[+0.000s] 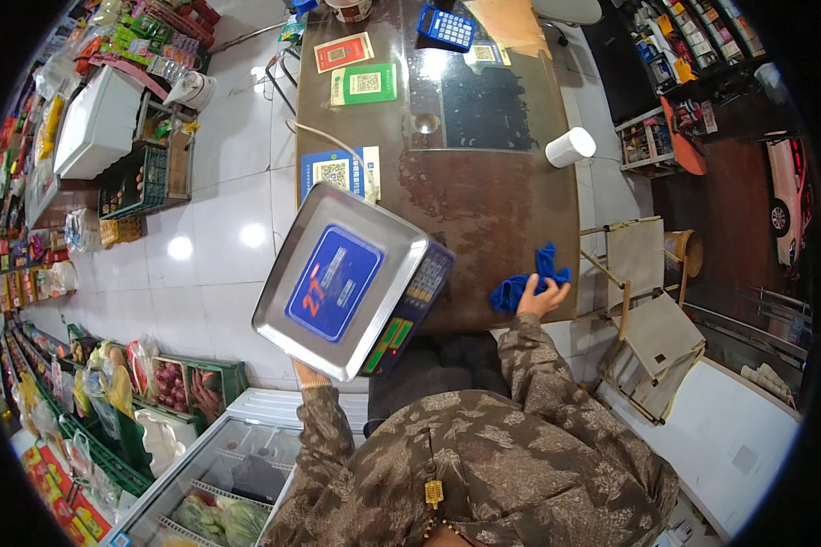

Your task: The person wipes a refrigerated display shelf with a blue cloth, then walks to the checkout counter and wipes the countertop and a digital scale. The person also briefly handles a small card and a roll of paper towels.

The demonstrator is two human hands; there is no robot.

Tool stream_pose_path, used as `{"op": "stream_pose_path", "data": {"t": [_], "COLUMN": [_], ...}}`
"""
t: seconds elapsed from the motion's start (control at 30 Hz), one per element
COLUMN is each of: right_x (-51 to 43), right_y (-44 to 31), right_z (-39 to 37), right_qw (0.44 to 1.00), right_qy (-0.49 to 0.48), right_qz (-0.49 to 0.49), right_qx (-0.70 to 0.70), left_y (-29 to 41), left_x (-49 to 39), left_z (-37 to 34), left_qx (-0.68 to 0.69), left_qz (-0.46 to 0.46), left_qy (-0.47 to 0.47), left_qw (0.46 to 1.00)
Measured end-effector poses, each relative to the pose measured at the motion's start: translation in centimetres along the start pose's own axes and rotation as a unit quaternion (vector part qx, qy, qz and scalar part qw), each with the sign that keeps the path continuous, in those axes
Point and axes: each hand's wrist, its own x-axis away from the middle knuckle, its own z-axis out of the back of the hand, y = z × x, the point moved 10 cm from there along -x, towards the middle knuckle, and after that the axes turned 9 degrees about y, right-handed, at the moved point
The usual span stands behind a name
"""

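An electronic price scale [345,280] with a steel tray, a blue label and a keypad is tilted and juts past the table's left edge. My left hand [309,373] supports it from below at its near corner; the tray hides the fingers. On the brown table [479,212], near its front right corner, lies a crumpled blue cloth [513,292]. My right hand [542,299] is at this cloth with its fingers spread, and the fingertips overlap part of it. A pale cable [325,132] runs from the table's left edge toward the scale.
A white cylindrical container [570,147] stands at the table's right edge. Farther back are payment-code cards [364,84] and a blue calculator [446,28]. Folding chairs [657,335] stand at right. A glass-topped chest freezer [226,472] and vegetable crates [171,386] occupy the lower left.
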Motion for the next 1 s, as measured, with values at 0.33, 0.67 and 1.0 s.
{"op": "stream_pose_path", "data": {"t": [0.33,0.67,1.0], "right_x": [9.0,22.6,26.4], "right_y": [-11.9,-37.9,-48.3], "right_z": [-6.0,-16.2,-20.5], "right_qw": [0.957,0.595,0.523], "right_qy": [-0.187,-0.445,-0.401], "right_qz": [0.221,0.620,0.674], "right_qx": [-0.031,-0.252,-0.334], "left_y": [-1.4,-3.9,-6.0], "left_x": [6.6,11.4,16.3], "left_z": [9.6,14.2,15.9], "left_qx": [0.030,0.053,0.038], "left_qz": [-0.032,-0.056,-0.105], "left_qy": [0.114,0.160,0.199], "left_qw": [0.993,0.984,0.974]}}
